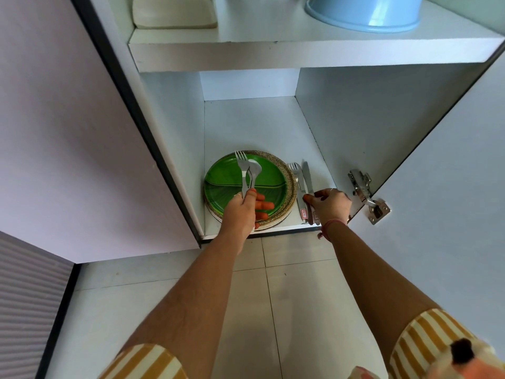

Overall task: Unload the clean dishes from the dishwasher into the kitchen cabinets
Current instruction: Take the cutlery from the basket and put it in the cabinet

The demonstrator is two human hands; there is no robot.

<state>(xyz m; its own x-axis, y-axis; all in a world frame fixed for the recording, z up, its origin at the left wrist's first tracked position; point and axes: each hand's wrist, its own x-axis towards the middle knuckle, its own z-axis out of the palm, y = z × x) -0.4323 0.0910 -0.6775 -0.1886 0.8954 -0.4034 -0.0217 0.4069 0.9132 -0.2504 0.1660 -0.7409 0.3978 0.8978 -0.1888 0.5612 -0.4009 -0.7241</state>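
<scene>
The left hand [240, 206] has its grip clamped on a fork [241, 170] and spoon [254, 170] above the green plate [221, 177]. The right hand [329, 205] pinches the knife [308, 179] beside a second fork [296, 173] on the cabinet shelf [259, 124]. The loosely bundled pair could slip and clatter onto the plates.

Soft, even daylight; sharp focus, with wide-angle bending at edges.

Two forks [241, 165], one spoon [254, 168], one knife [307, 177], one green plate [226, 176]
</scene>
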